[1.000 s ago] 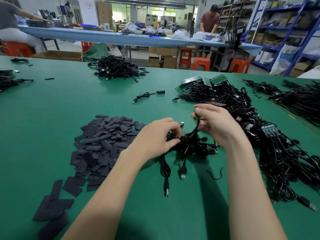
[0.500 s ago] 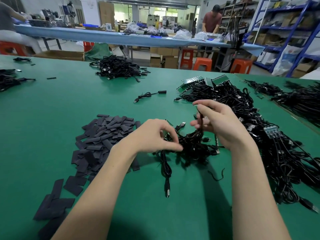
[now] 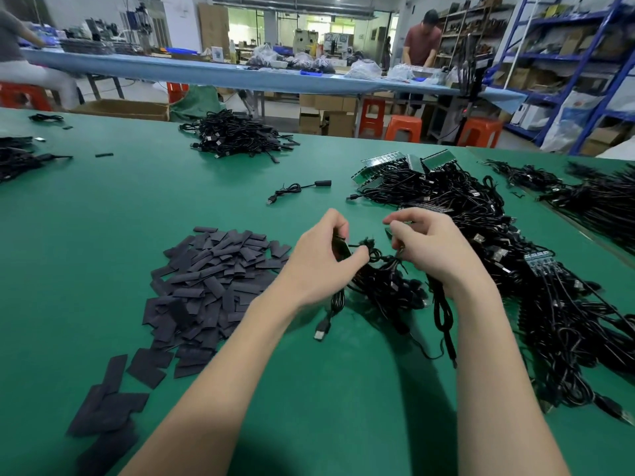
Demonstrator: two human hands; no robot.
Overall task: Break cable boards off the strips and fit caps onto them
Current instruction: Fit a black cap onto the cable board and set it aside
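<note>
Left hand [image 3: 318, 266]: fingers curled, its grip pinching a flat dark piece that reads as a cap [image 3: 341, 248], thumb tip against the cable knot.
Right hand [image 3: 434, 249]: fingers bent, its grip pinching something small and thin at the fingertips [image 3: 395, 231]; I judge it to be the board end of a cable, but it is too small to tell for certain.
Cable bundle [image 3: 385, 273]: a tangle of black leads between and below the two hands, resting on the surface [image 3: 103, 207]; one USB plug [image 3: 321, 333] trails out toward the viewer.
Key relation: the cap sits to the left of the right hand's pinch, the two near one another but apart, with the knot of cable between them. The cap's long axis runs roughly away from the viewer, tilted. The left hand is the nearer to the cap; the right is the nearer to the board end.
Step in hand: likely bringing cap and board end together, mouth to tip, along one line.
What the move calls for: turning the cap so that its open end faces right.
Cap pile [image 3: 213, 276]: loose flat dark caps heaped on the surface left of the left hand.
Strips [image 3: 388, 161]: board strips with cables attached lie far right in a large black cable heap [image 3: 515, 255].
Risk: the tangle may drag the board end off line.
</note>
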